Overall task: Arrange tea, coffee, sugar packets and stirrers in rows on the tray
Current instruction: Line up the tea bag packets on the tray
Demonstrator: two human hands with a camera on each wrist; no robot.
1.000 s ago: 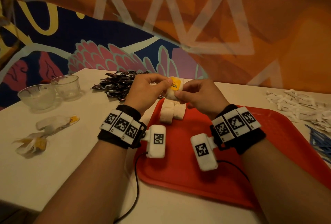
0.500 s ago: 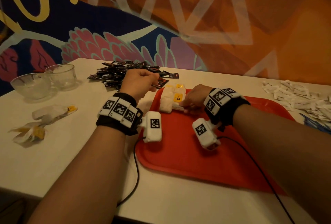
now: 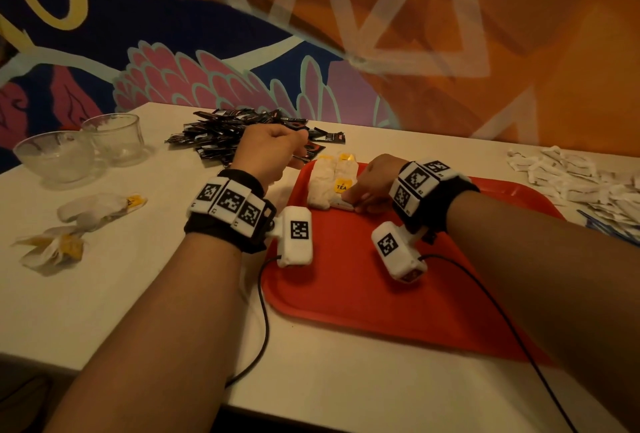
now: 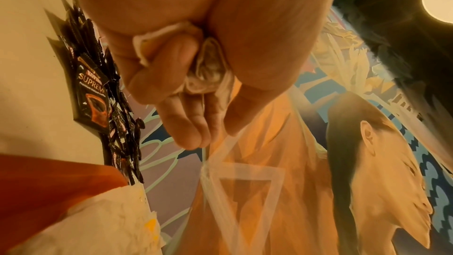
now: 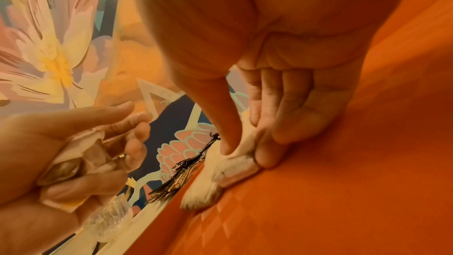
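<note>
A red tray (image 3: 363, 287) lies on the white table. A few white tea bags with yellow tags (image 3: 327, 183) lie side by side at its far left corner. My right hand (image 3: 353, 202) pinches the near end of the rightmost tea bag (image 5: 235, 168) between thumb and fingers, and the bag lies on the tray (image 5: 343, 181). My left hand (image 3: 291, 152) hovers just left of the tray's corner, fingers curled round a crumpled tea bag (image 4: 206, 65) with a string. The black coffee packets (image 3: 235, 135) are piled behind it.
White sugar packets (image 3: 571, 183) are heaped at the far right, with blue stirrers (image 3: 616, 225) beside them. Two glass bowls (image 3: 59, 155) stand at the far left. Loose tea bags (image 3: 100, 207) lie on the table to the left. A painted wall stands behind the table.
A second ago both hands held a tea bag above the tray. My right hand has lowered it onto the tray beside the others; my left hand has drawn back to the left.
</note>
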